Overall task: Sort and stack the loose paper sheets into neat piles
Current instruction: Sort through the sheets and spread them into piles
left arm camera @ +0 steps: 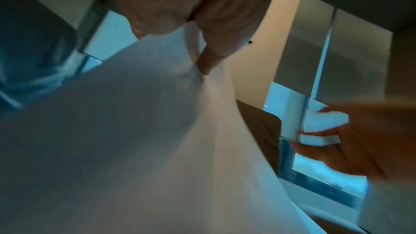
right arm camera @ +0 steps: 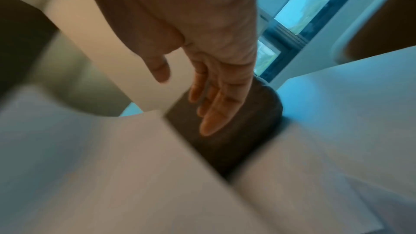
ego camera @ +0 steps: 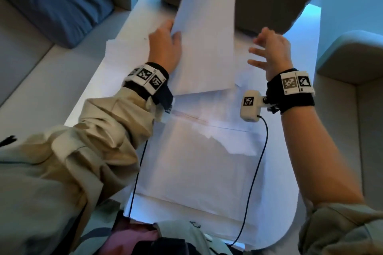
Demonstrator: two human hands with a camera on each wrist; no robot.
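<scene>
From the head camera I see my left hand (ego camera: 165, 47) gripping a white paper sheet (ego camera: 205, 33) at its left edge, the sheet lifted and slanting up over the far end of the white table (ego camera: 290, 213). My right hand (ego camera: 269, 51) hangs just beside that sheet's right edge with fingers spread and straight, holding nothing. Under both hands, more loose paper sheets (ego camera: 199, 151) lie overlapping along the table, some skewed, with a few poking out to the left under my left wrist. The left wrist camera adds what the head view hides: the thumb (left arm camera: 209, 60) pressing into the sheet (left arm camera: 135, 131) so it puckers there, and the right hand (left arm camera: 360, 140) blurred at the frame's edge. The right wrist camera shows the open palm (right arm camera: 213, 77) from below, fingers extended over a dark rounded cushion (right arm camera: 236, 140), with the sheet's edge (right arm camera: 135, 166) beside it; it looks clear of the paper, though the blur makes that hard to confirm. A blue cushion (ego camera: 62, 2) sits on the sofa to my left.
</scene>
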